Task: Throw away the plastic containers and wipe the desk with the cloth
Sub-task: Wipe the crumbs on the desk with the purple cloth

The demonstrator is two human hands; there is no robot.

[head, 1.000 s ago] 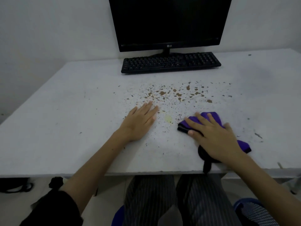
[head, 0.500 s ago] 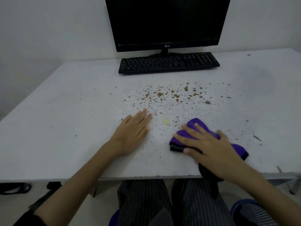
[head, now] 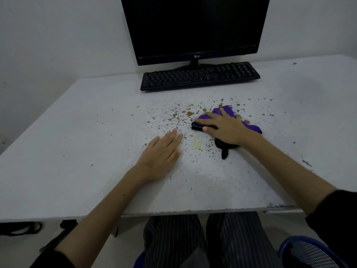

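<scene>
My right hand [head: 226, 128] presses flat on a purple and black cloth [head: 218, 112] in the middle of the white desk [head: 77, 132], at the right end of a patch of brown crumbs and specks [head: 183, 117]. The cloth's black tail [head: 224, 151] trails toward me. My left hand [head: 162, 153] rests palm down on the desk, fingers apart, holding nothing, just left of a small yellow stain [head: 197, 145]. No plastic containers are in view.
A black keyboard [head: 199, 76] and a dark monitor [head: 193, 28] stand at the back of the desk against the wall. A blue mesh bin [head: 309, 252] sits on the floor at the lower right. My legs are under the front edge.
My right hand has pushed the cloth away from me, from near the front edge up into the crumb patch. My left hand has stayed flat in about the same spot.
</scene>
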